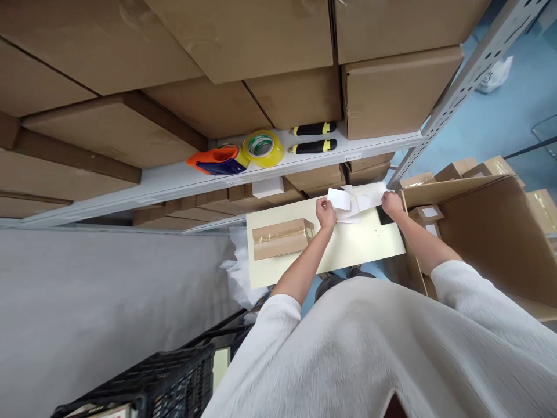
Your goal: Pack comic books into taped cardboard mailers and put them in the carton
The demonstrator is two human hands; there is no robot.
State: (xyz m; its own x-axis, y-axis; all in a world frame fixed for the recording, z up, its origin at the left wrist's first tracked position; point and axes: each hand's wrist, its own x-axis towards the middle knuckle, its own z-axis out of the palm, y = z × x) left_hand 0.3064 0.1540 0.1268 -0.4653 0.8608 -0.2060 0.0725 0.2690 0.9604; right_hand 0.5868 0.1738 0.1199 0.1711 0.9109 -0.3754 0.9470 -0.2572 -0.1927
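Observation:
My left hand (326, 213) is closed in a pinch on a small white paper slip (339, 199), held above the cream tabletop (361, 238). My right hand (392, 204) is closed at the right end of a white paper strip (372, 195). More white paper lies under and between the two; whether the pieces are joined I cannot tell. Left of my left hand, a long cardboard box (282, 238) with clear tape along its top rests on the table. Partly under the strip, beside my right hand, is a flat black object (383, 215).
A shelf (174, 188) stacked with cartons crosses in front, carrying a tape dispenser (217, 160), a tape roll (261, 145) and two black-yellow utility knives (313, 146). At right stands a large open carton (496, 232) holding small boxes. A black crate (174, 383) sits lower left.

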